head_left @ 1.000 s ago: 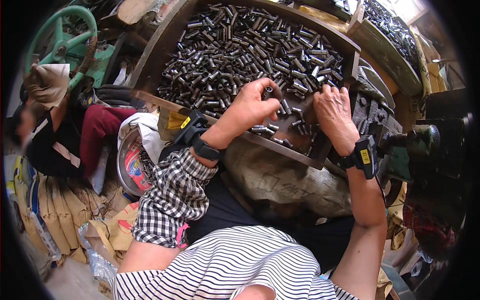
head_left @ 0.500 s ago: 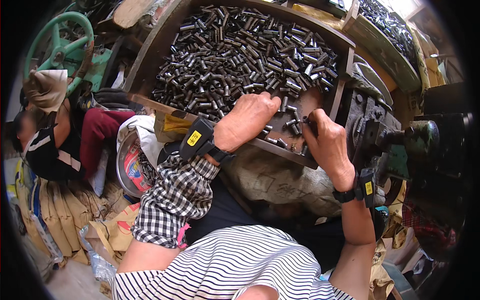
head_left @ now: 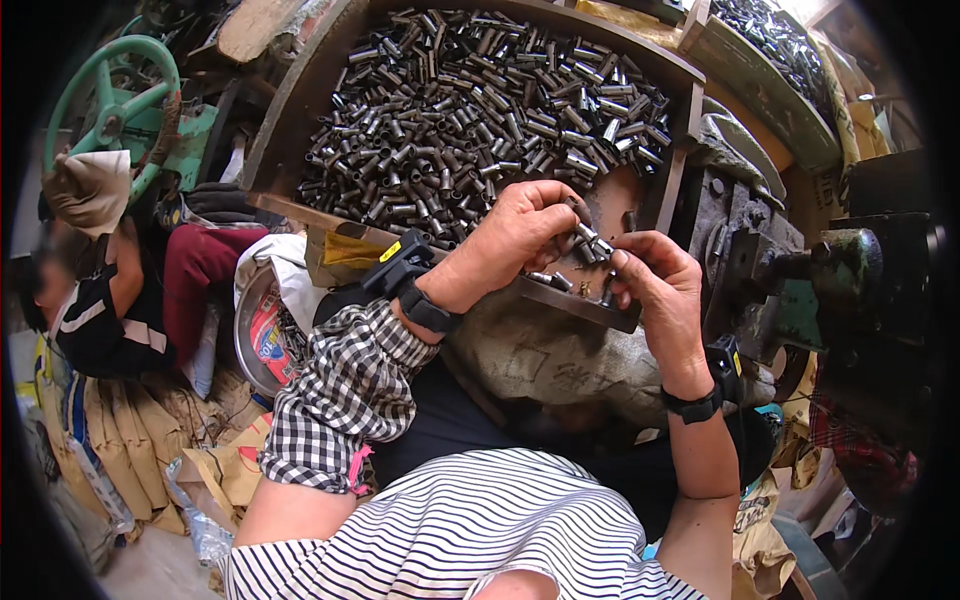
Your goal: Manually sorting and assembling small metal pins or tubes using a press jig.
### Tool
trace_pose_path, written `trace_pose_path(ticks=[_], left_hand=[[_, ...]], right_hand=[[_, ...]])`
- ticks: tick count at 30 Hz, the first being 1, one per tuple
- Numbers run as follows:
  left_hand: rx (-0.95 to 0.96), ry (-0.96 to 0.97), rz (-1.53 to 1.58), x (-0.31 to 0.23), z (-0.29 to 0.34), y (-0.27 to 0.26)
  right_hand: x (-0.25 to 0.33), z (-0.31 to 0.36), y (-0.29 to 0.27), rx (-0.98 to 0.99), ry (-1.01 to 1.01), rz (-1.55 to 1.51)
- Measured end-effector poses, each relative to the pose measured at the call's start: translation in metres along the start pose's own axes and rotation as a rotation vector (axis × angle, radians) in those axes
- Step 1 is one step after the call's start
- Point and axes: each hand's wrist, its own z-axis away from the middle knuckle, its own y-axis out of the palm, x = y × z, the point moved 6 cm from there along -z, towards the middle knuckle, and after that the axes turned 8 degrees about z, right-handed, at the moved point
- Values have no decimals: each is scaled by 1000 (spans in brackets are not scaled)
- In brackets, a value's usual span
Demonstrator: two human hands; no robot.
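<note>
Here, your left hand [head_left: 540, 226] and right hand [head_left: 660, 275], fingertips pinched nearly closed, gripped small metal tubes [head_left: 594, 241] between them over the brown tray's [head_left: 318, 216] near right corner, heaped tubes [head_left: 440, 130] beyond, a dark machine [head_left: 850, 280] crowding the right.

Short metal tubes [head_left: 594, 240], shiny and dark, slant pinched between the left hand [head_left: 532, 228] and right hand [head_left: 660, 280] over the tray's near side [head_left: 575, 305]; a jumbled heap of similar tubes [head_left: 460, 125] lies beyond.

Open tray [head_left: 620, 190]: short metal tubes [head_left: 430, 150] heaped across brown bottom.
</note>
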Motion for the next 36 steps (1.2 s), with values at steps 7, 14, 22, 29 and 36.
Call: trace_pose_path(ticks=[7, 14, 22, 29, 36], left_hand=[[-11, -24, 65, 5, 0, 1], [28, -45, 105, 9, -1, 1], [-10, -19, 74, 8, 1, 5], [29, 43, -186, 5, 6, 14], [57, 119, -156, 7, 11, 25]], right_hand=[[-1, -1, 1, 7, 35, -143], [-8, -3, -2, 4, 59, -179], [-10, -3, -1, -55, 101, -300], [-4, -6, -7, -24, 7, -167], [-7, -6, -4, 3, 113, -341]])
